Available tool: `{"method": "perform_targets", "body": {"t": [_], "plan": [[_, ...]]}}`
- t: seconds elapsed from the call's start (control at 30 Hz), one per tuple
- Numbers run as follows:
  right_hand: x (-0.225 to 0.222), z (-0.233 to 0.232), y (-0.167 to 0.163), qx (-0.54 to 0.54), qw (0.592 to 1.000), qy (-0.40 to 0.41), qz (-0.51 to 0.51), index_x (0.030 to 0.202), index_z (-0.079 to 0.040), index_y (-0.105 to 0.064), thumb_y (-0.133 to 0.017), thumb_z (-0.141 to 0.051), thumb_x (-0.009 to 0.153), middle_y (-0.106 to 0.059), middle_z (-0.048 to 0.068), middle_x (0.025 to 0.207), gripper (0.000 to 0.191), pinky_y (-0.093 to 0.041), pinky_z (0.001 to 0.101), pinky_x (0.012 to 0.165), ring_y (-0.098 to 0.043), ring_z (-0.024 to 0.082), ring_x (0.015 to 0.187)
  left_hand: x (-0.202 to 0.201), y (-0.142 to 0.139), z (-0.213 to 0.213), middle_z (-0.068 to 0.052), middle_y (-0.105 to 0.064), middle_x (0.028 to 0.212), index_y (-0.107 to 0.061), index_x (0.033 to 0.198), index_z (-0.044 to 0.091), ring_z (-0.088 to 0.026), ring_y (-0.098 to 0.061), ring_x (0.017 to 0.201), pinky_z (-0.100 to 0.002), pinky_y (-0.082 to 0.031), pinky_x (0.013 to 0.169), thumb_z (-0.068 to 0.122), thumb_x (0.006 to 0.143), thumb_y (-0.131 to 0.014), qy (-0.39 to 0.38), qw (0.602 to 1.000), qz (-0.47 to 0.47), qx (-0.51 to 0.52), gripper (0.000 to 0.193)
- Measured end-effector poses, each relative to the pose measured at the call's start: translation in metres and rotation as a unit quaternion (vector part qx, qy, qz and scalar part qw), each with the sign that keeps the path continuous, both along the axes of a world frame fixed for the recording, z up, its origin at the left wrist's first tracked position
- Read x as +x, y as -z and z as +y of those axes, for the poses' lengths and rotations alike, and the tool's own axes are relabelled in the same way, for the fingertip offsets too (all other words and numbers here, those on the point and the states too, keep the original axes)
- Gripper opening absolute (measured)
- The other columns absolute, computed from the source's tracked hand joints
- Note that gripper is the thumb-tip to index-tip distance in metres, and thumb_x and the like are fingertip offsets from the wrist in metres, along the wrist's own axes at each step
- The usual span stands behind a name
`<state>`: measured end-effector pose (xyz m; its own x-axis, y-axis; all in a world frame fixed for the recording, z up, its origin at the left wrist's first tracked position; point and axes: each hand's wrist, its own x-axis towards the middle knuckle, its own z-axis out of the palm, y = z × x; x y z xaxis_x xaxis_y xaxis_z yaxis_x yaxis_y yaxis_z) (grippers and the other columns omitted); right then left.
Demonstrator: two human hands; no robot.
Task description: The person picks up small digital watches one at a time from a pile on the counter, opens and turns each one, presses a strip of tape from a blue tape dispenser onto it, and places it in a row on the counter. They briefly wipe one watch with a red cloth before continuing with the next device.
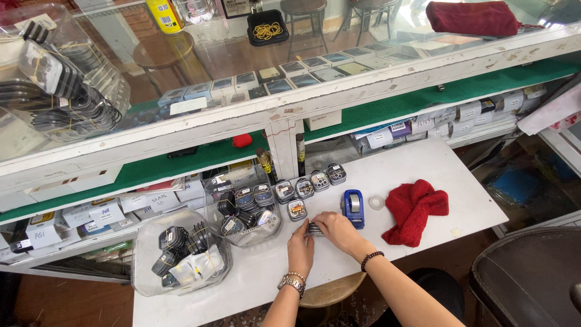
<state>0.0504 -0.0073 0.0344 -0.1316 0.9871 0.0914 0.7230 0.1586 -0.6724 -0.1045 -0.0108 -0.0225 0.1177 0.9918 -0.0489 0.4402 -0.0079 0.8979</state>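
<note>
White worktop [423,175] below a glass display counter [339,91], shop interior; two clear plastic tubs [181,254] of small packaged lens protectors; red cloth [414,209]; blue tape dispenser [353,208]; row of small boxes [310,184]. Left hand [301,245] and right hand [336,229] both closed on a small stack of packets [313,228] at the worktop's front edge. Risk, as judged: stack slipping apart, packets dropping off the near edge

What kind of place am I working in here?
Probably a small phone-accessory shop counter: a glass display case of boxed goods, clear tubs of small packs, and shelves of labelled boxes beneath.
</note>
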Motion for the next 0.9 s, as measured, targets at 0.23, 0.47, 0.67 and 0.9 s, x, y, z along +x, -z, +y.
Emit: {"method": "perform_targets", "body": {"t": [0.23,0.47,0.67,0.9], "plan": [[0.002,-0.009,0.030,-0.032,0.971,0.175,0.160,0.105,-0.001,-0.067,-0.056,-0.005,0.098,-0.075,0.018,0.095,0.014,-0.056,0.0392,0.078,-0.073,0.035,0.087,0.000,-0.001,-0.002,-0.020,-0.069,0.125,-0.059,0.138,0.005,-0.032,-0.071,0.104,-0.038,-0.056,0.091,-0.001,0.087,-0.066,-0.012,0.999,0.012,0.041,0.052],[-0.011,-0.034,0.039,0.000,0.958,0.196,0.209,0.118,-0.004,-0.061,-0.051,-0.001,0.098,-0.075,0.014,0.109,0.023,-0.055,0.0379,0.086,-0.072,0.032,0.101,-0.006,-0.008,0.002,-0.015,-0.069,0.123,-0.060,0.134,0.009,-0.029,-0.072,0.104,-0.036,-0.058,0.091,-0.002,0.083,-0.069,0.012,0.999,-0.022,0.021,0.053],[-0.023,-0.059,0.001,0.040,0.990,0.114,0.074,0.129,-0.002,-0.057,-0.062,-0.001,0.084,-0.061,0.016,0.127,0.045,-0.045,0.0416,0.101,-0.053,0.036,0.118,-0.010,-0.015,0.002,-0.013,-0.072,0.116,-0.067,0.118,0.005,-0.028,-0.073,0.104,-0.034,-0.059,0.090,-0.006,0.079,-0.071,0.055,0.997,-0.032,0.040,0.040],[-0.024,-0.057,0.000,0.064,0.992,0.091,0.052,0.136,-0.001,-0.056,-0.064,-0.005,0.090,-0.063,0.017,0.126,0.047,-0.048,0.0416,0.099,-0.056,0.035,0.117,-0.019,-0.025,-0.005,-0.014,-0.071,0.117,-0.066,0.118,0.005,-0.031,-0.071,0.104,-0.037,-0.056,0.091,-0.004,0.081,-0.071,0.075,0.995,0.015,0.063,0.039]]}}
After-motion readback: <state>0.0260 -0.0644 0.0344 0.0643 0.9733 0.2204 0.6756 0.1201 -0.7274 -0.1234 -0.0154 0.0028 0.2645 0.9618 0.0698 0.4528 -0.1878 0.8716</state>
